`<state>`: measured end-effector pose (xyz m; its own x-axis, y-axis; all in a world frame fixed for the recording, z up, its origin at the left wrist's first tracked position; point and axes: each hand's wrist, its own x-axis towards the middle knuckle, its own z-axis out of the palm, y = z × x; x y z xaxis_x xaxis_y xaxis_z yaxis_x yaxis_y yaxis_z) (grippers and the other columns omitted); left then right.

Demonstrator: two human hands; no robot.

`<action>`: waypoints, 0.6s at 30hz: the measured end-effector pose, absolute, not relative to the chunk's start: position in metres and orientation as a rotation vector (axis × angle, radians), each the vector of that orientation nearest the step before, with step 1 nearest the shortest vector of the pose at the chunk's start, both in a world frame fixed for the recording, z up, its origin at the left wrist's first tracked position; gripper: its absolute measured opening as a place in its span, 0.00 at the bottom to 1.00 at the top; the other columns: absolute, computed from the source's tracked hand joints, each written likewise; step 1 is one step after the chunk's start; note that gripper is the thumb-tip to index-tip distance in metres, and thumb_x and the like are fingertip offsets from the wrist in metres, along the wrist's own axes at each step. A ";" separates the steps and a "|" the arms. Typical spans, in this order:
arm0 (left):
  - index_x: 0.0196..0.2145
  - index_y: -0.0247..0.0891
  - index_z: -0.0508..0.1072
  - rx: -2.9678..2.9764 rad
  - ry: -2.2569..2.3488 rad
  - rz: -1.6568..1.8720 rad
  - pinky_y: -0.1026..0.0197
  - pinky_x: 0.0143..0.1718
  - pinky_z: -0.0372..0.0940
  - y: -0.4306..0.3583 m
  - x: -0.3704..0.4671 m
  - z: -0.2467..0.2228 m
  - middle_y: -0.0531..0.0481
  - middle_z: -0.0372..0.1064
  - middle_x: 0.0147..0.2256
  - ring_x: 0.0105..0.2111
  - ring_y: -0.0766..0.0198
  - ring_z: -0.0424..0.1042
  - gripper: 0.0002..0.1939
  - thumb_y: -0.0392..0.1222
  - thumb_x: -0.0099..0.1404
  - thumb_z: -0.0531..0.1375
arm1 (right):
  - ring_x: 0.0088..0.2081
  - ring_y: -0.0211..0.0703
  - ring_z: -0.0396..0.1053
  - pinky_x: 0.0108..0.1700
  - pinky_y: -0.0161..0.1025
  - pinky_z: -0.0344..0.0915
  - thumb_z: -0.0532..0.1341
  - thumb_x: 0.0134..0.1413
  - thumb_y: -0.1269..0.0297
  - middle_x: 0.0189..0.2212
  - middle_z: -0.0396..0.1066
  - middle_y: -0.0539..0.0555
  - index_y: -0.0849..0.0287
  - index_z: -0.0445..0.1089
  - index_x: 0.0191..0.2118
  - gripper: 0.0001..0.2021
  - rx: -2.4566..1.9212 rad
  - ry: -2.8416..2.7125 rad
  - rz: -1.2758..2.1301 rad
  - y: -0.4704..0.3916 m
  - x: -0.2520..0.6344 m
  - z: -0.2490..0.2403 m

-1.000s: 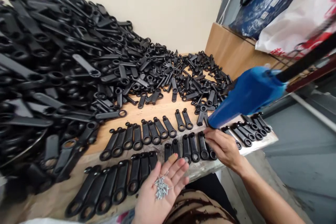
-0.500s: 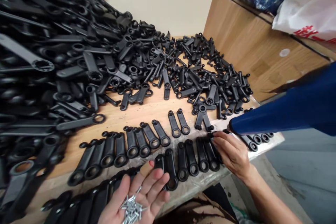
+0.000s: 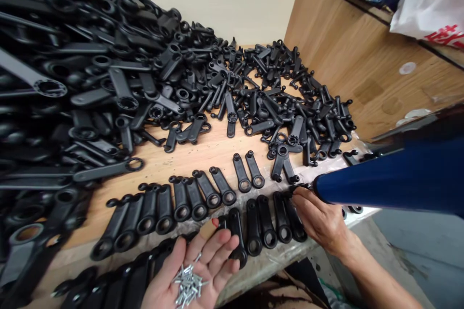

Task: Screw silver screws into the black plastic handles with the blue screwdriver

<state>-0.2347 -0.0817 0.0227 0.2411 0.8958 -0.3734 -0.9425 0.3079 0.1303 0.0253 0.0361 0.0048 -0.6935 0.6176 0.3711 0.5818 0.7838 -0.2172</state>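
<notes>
Perhaps for easy picking, the left hand point(image 3: 206, 266) cups slim silver metal fasteners point(image 3: 189, 284); the right hand point(image 3: 322, 223), four o'clock, is narrow-fingered, hold unclear.

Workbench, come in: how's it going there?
Left hand open, palm up, cradling metal fasteners. Right hand at a row of black parts. Blue tool partly blocking view.

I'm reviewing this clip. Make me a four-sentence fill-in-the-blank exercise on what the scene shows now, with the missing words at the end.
1. Small silvery fasteners lie on the open ____ of the left hand.
2. The large tool beside the right hand is coloured ____.
3. The parts in rows on the wooden table are coloured ____.
4. The lettering on the white bag is coloured ____.

Missing words: palm; blue; black; red.
</notes>
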 end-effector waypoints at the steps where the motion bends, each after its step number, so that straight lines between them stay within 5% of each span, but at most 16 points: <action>1: 0.49 0.38 0.68 -0.131 0.410 1.264 0.53 0.50 0.62 -0.083 -0.235 0.022 0.44 0.67 0.47 0.50 0.56 0.65 0.22 0.39 0.67 0.40 | 0.42 0.43 0.68 0.43 0.39 0.65 0.51 0.54 0.79 0.40 0.69 0.60 0.65 0.64 0.44 0.13 -0.902 -2.539 0.095 0.036 0.025 0.006; 11: 0.48 0.38 0.69 -0.116 0.505 1.306 0.50 0.48 0.64 -0.088 -0.239 0.016 0.41 0.67 0.48 0.50 0.53 0.65 0.22 0.43 0.67 0.40 | 0.38 0.42 0.68 0.40 0.36 0.63 0.49 0.56 0.77 0.33 0.71 0.57 0.64 0.67 0.33 0.10 -0.958 -2.616 -0.026 0.039 0.018 0.014; 18: 0.48 0.37 0.69 -0.074 0.508 1.324 0.51 0.48 0.63 -0.089 -0.235 0.022 0.40 0.67 0.48 0.49 0.53 0.65 0.22 0.42 0.67 0.40 | 0.38 0.41 0.69 0.36 0.35 0.65 0.49 0.56 0.76 0.39 0.70 0.58 0.64 0.65 0.41 0.11 -0.935 -2.583 0.011 0.034 0.017 0.019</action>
<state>-0.2347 -0.0891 0.0224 0.1522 0.9060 -0.3950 -0.9378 0.2585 0.2316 0.0171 0.0345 0.0186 -0.7001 0.6172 0.3591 0.6141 0.7770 -0.1384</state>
